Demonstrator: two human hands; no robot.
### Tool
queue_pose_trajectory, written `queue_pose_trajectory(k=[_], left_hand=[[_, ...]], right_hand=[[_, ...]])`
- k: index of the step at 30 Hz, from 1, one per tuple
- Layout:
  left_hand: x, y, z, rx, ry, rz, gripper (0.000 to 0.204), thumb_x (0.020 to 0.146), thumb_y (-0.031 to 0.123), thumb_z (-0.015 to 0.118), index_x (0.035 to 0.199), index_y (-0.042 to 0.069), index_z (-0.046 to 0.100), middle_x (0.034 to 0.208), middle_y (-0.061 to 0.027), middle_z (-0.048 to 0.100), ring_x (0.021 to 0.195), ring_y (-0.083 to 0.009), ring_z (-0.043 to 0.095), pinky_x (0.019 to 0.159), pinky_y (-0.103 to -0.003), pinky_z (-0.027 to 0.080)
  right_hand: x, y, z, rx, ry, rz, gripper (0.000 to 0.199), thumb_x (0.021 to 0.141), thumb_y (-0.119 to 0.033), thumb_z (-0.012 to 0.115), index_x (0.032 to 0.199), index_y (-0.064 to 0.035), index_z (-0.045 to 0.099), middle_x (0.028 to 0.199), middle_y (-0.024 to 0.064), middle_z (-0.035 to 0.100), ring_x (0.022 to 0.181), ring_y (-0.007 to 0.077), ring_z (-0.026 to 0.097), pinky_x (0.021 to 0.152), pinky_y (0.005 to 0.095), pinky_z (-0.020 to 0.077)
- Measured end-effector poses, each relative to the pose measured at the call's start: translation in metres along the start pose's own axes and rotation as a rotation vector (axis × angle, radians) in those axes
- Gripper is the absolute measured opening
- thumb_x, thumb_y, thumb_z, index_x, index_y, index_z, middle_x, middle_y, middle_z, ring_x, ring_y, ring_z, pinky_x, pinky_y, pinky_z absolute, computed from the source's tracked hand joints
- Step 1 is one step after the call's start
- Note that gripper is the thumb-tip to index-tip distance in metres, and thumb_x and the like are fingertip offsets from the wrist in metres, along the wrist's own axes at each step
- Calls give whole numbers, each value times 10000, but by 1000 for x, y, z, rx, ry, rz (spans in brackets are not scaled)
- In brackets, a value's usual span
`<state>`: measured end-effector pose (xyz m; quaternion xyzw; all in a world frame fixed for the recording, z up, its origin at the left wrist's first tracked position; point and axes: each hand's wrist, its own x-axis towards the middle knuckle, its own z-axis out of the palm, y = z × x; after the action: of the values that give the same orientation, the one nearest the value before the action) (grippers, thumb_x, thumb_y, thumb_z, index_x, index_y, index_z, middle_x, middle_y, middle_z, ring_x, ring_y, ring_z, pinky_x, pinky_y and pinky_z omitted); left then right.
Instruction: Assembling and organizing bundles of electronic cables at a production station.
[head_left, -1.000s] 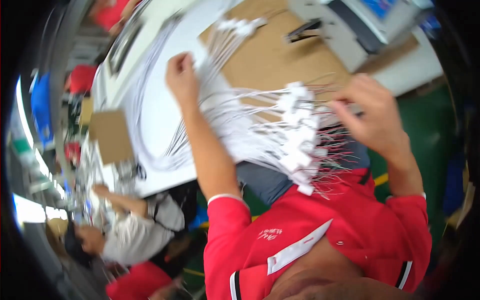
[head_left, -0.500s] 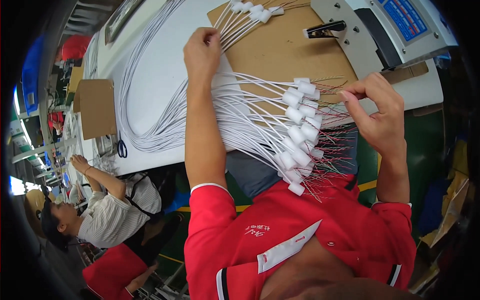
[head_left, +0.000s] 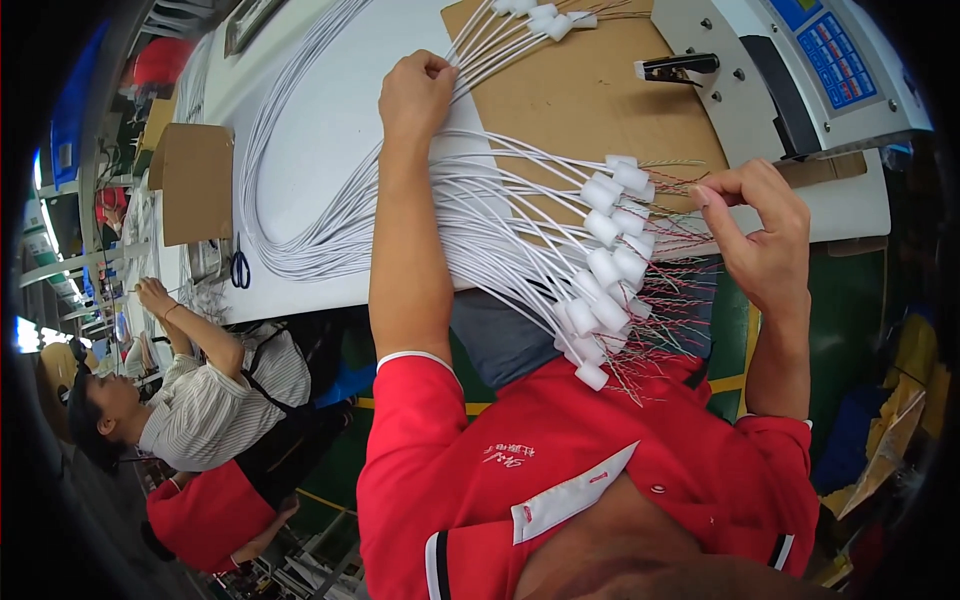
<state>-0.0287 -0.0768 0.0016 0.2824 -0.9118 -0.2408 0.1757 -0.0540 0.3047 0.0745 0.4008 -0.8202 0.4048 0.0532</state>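
Observation:
My left hand [head_left: 415, 95] is closed at the lower-left end of a small group of white cables [head_left: 490, 60] on the far side; its fingertips pinch at them, partly hidden by the hand. My right hand [head_left: 757, 230] is closed too, thumb and forefinger pinching the tip of thin twisted coloured wires [head_left: 675, 190]. Those wires stick out of white cylindrical sleeves [head_left: 602, 228] on the ends of a large fan of white cables [head_left: 480, 215]. The fan passes under my left forearm, and its near sleeves hang over the table edge by my lap.
A brown cardboard sheet [head_left: 590, 95] lies on the white table [head_left: 330, 130]. At the far right stands a machine with a blue keypad [head_left: 838, 65] and a black clamp-like part [head_left: 680, 68]. Scissors [head_left: 240, 268] and a cardboard box [head_left: 197, 185] are left; a co-worker [head_left: 225, 400] sits beyond.
The view has shifted slightly, so the table and cables appear a little farther right. Both hands keep the same pinched pose, and the right stays at the wire tips.

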Motion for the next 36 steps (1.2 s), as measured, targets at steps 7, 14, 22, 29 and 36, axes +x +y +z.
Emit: queue_pose_trajectory(k=[7, 14, 22, 29, 36], left_hand=[[-1, 0, 0, -30, 176, 57, 207, 883, 184, 704, 999, 18, 746, 874, -130, 751, 802, -275, 708, 763, -383, 553], [-22, 48, 0, -335, 191, 270, 305, 857, 77, 731, 1154, 24, 689, 842, -100, 681, 689, -218, 624, 674, -351, 531], [-65, 101, 2, -313, 24, 662, 452, 817, 26, 803, 1243, 34, 651, 1019, -101, 677, 688, -207, 630, 613, -326, 525], [-64, 101, 5, -309, 111, 828, 372, 823, 64, 821, 1168, 46, 683, 1014, -119, 702, 844, -268, 734, 674, -358, 573], [-65, 99, 2, -324, 127, 804, 330, 826, 63, 817, 1130, 43, 690, 972, -110, 701, 814, -261, 724, 661, -353, 567]], right_hand=[[3, -2, -1, 17, 4, -37, 66, 842, 11, 755, 868, 23, 695, 769, 102, 642, 693, 208, 612, 640, 317, 469], [8, -5, -1, 122, 0, 46, 95, 860, -49, 768, 891, 15, 706, 781, 93, 657, 718, 205, 641, 663, 324, 510], [41, 3, 20, 229, -128, 162, 361, 897, -179, 785, 1182, 22, 691, 920, 96, 707, 772, 134, 648, 691, 292, 531], [61, 15, 36, 716, 38, 373, 347, 961, -149, 723, 1259, 17, 661, 1022, 52, 731, 873, 90, 660, 767, 257, 533], [62, 15, 34, 807, 85, 316, 274, 990, -106, 675, 1239, 8, 670, 1068, 58, 725, 917, 88, 657, 816, 253, 540]])
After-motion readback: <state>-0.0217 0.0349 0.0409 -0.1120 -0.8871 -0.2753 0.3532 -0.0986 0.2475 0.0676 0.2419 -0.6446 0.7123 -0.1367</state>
